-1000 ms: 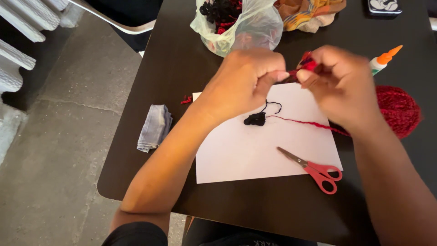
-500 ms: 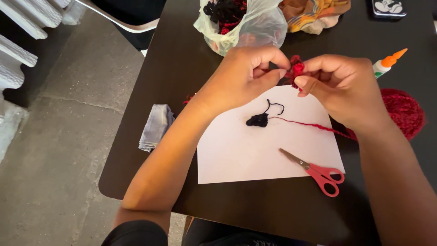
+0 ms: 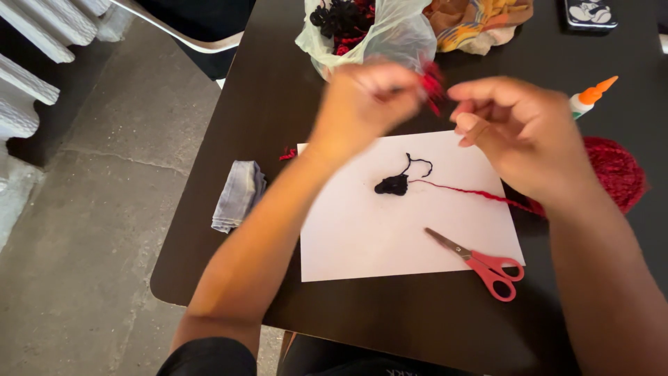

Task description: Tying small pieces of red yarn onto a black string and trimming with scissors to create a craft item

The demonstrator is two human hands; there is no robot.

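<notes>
red yarn tuft (image 3: pixel 431 85) in left hand (image 3: pixel 365 101) grip

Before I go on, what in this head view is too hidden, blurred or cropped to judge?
- Left hand: motion-blurred, so its grip on the red yarn piece is unclear.
- Red yarn ball: partly behind the right hand.
- Plastic bag: top cut off by the frame edge.
- Glue bottle: body hidden behind the right hand.

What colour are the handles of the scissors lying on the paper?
Red, with bare metal blades. The scissors show plainly in the head view, at the white paper's lower right corner.
</notes>
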